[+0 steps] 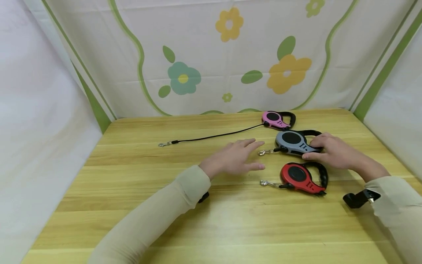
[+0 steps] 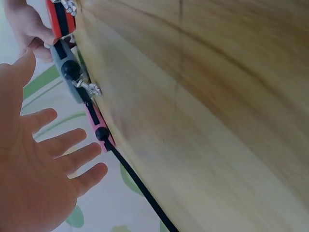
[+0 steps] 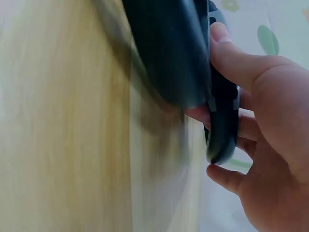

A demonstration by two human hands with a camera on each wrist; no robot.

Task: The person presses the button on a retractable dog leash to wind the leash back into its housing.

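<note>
Three retractable leashes lie on the wooden table (image 1: 165,205): a pink one (image 1: 275,120) at the back with its black cord (image 1: 214,136) pulled out to the left, a grey one (image 1: 291,142) in the middle and a red one (image 1: 301,178) nearest me. My right hand (image 1: 329,150) grips the grey leash by its black handle (image 3: 222,121), thumb on one side and fingers on the other. My left hand (image 1: 235,158) hovers flat with fingers spread, just left of the grey leash's metal clip (image 1: 262,152), holding nothing. The left wrist view shows the open palm (image 2: 34,164) beside the grey leash (image 2: 67,72).
The pink leash's cord ends in a metal clip (image 1: 163,144) at the left middle of the table. The red leash's clip (image 1: 265,183) points left. Flower-patterned cloth (image 1: 211,55) walls the table at the back, white cloth on both sides.
</note>
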